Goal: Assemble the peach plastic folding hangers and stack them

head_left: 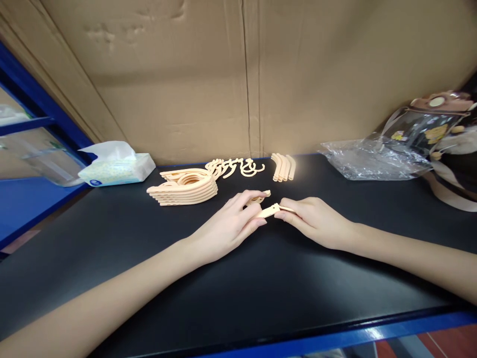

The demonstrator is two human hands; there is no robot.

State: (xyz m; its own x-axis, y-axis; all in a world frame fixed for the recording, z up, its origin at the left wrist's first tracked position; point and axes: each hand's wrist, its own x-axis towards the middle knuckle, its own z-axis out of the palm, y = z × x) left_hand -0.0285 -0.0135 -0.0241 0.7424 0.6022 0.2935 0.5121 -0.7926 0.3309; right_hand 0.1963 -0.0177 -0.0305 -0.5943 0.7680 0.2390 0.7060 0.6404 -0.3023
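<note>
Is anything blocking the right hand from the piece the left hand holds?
Nothing visible is in the way: the right hand pinches a thin strip right at the end of the piece in the left hand.

The left hand [238, 219] (right [316, 221] too) grips cream plastic [268, 212].

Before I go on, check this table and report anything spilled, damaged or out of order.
No spill or damage shows. The cream hooks toward the back look untidy, lying at mixed angles, whereas the stacked cream pieces to their left are neatly aligned. The clear plastic bag at the right is crumpled, probably harmlessly.
</note>
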